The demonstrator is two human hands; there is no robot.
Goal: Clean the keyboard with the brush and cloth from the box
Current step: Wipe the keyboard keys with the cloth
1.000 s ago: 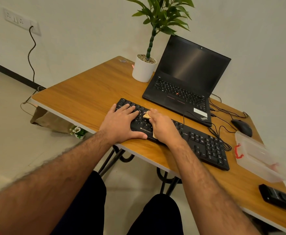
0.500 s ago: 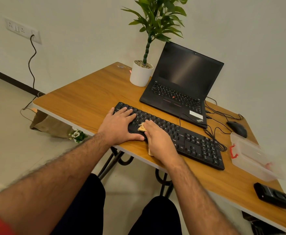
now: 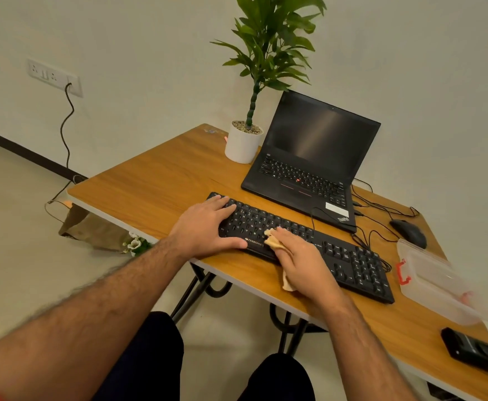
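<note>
R hand [image 3: 303,260] lies on the front edge of the black keyboard [image 3: 350,256], fingers pressing a tan cloth [image 3: 272,241] onto the keys; cloth's other end hangs out under the palm. L hand [image 3: 205,230] lies flat w/ fingers spread over the keyboard's left end, thumb along its front edge. Clear box [image 3: 436,285] w/ red latch sits just right of the keyboard. Behind: open laptop [image 3: 309,160], mouse [image 3: 409,231], potted plant [image 3: 244,140] on the wood desk [image 3: 156,180].

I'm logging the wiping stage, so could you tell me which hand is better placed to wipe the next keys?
Right hand: it already holds the cloth on the keyboard; left hand steadies it.
</note>
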